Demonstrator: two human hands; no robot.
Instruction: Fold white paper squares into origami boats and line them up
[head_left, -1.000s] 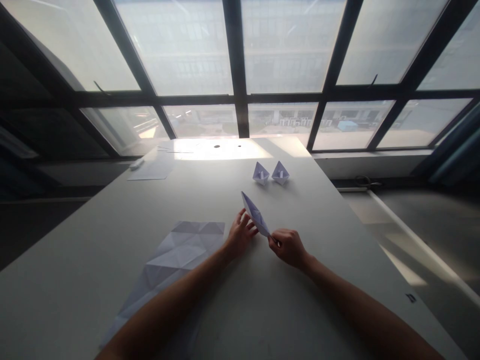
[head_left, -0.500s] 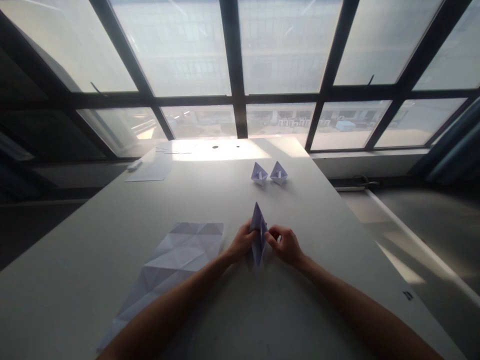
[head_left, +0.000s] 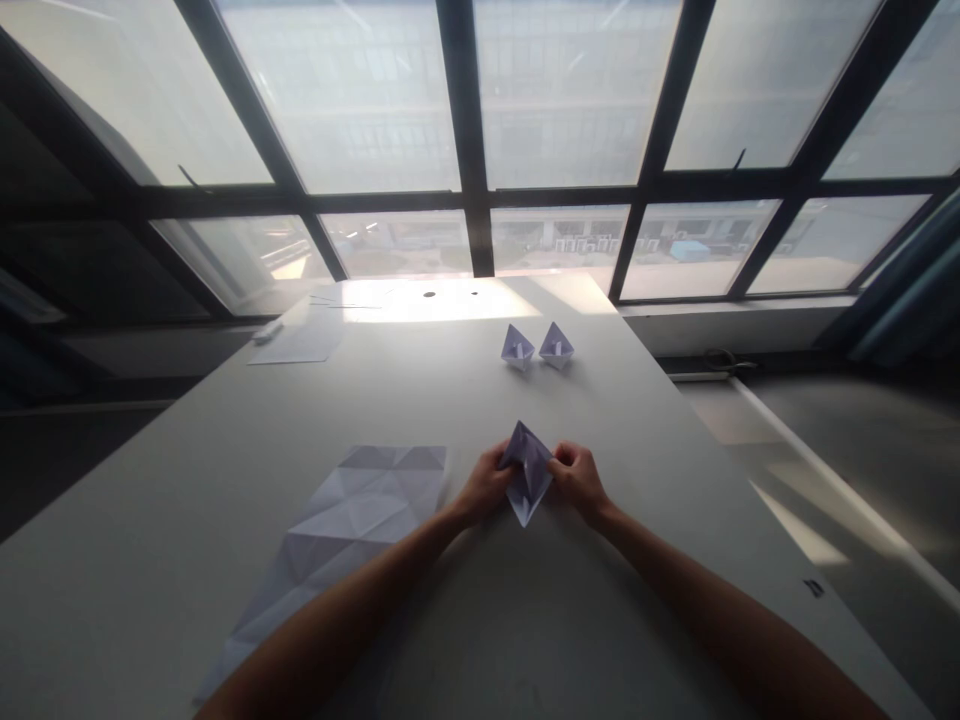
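A folded paper piece, pale violet-white and diamond-shaped, is held over the table between both hands, its middle spread into a hollow. My left hand grips its left side, fingers partly behind the paper. My right hand pinches its right edge between thumb and bent fingers. Beyond the hands stand two finished-looking paper boats, the left boat and the right boat, side by side with pointed tops. To the left of my left hand lies a large creased paper sheet, partly under my left forearm.
The white table stretches toward a window wall with dark frames. At its far left lie flat white sheets with a small white object. A dark mark sits near the right edge. Sunlight falls across the far end.
The folded paper has gone from a narrow, nearly closed shape to a wider, opened diamond. My right hand has shifted slightly right, now gripping the paper's right edge.
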